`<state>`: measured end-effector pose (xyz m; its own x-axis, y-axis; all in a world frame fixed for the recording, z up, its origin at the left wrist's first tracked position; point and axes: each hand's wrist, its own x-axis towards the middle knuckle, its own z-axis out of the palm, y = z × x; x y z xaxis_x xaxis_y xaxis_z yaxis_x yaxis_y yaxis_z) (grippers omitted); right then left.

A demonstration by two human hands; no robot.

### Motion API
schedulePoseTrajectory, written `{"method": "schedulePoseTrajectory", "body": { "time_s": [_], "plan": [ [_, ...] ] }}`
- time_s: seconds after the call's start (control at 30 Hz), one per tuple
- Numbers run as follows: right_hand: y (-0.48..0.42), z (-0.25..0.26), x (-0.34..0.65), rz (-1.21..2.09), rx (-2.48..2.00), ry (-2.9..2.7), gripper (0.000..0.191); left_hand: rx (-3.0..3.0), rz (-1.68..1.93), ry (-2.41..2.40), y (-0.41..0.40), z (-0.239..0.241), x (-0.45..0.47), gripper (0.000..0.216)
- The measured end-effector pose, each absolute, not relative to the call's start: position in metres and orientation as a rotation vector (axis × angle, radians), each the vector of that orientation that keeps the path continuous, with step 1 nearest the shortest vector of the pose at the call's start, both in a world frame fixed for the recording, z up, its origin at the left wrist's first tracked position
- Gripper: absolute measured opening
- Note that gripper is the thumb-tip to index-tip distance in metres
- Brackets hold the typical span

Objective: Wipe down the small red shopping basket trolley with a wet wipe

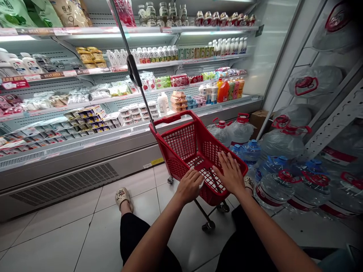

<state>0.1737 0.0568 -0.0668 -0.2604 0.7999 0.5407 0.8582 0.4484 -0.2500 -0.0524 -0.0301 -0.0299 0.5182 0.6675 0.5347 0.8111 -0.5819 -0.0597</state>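
A small red shopping cart (195,170) stands in front of me on the floor, with an upright metal pole at its far left corner. Through its mesh no goods show inside. My left hand (189,186) is closed at the near left rim; a small white bit shows by its fingers, too little to name. Whether these fingers also grip the rim I cannot tell. Flat and with fingers stretched, my right hand (231,172) is over the near right side of the cart, seemingly resting on the rim.
Beyond the cart runs an open refrigerated shelf (127,130) stocked with bottles, tubs and packs. Large water bottles (275,187) crowd the floor at right, beside a rack (330,115) of more. My feet stand either side of the cart on pale floor tiles (93,223).
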Motion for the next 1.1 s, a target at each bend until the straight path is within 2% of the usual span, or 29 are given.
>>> {"method": "schedulePoseTrajectory", "body": {
  "time_s": [0.07,0.2,0.3,0.5,0.67,0.83,1.1],
  "plan": [
    [0.061,-0.067,0.175,-0.126,-1.373,-2.109,0.074,-2.439,-0.730,-1.258,-0.038,-0.036,-0.048,0.024],
    [0.061,-0.066,0.165,-0.154,-1.355,-2.095,0.070,-2.387,-0.739,-1.277,-0.056,-0.053,-0.035,0.052],
    [0.051,-0.064,0.151,-0.115,-1.352,-2.042,0.064,-2.319,-0.663,-1.291,-0.065,-0.066,-0.018,0.064],
    [0.046,-0.066,0.148,-0.055,-1.372,-2.029,0.064,-2.300,-0.501,-1.160,-0.066,-0.056,-0.032,0.069],
    [0.060,-0.071,0.154,0.050,-1.471,-2.004,0.063,-2.178,-0.592,-1.352,-0.067,-0.045,-0.060,0.076],
    [0.056,-0.075,0.151,0.131,-1.398,-1.994,0.062,-2.201,-0.655,-1.377,-0.074,-0.065,-0.017,0.076],
    [0.040,-0.067,0.162,0.158,-1.197,-2.174,0.056,-2.285,-0.420,-1.297,-0.075,-0.065,0.001,0.072]
  ]
}}
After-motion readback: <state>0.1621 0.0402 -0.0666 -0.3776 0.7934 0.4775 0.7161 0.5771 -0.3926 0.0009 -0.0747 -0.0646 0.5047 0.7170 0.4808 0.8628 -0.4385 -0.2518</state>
